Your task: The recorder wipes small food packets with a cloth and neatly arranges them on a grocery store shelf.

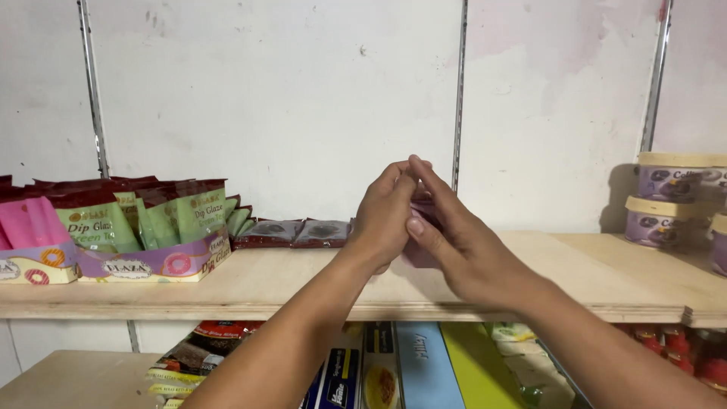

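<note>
Both my hands meet in front of a wooden shelf [250, 291], closed around a small dark red packet [419, 254] that is mostly hidden between them. My left hand [382, 216] wraps its left side, fingers curled up to the top. My right hand [458, 238] covers the right side, thumb pressed on the front. Just behind my hands, two flat dark red packets [295, 232] lie on the shelf against the white wall.
A display carton [155, 265] of green and dark red pouches stands at the left, beside a carton with pink pouches [30, 227]. Stacked purple tubs with cream lids [670, 201] sit at the right. Boxes and packets [394, 367] fill the lower shelf.
</note>
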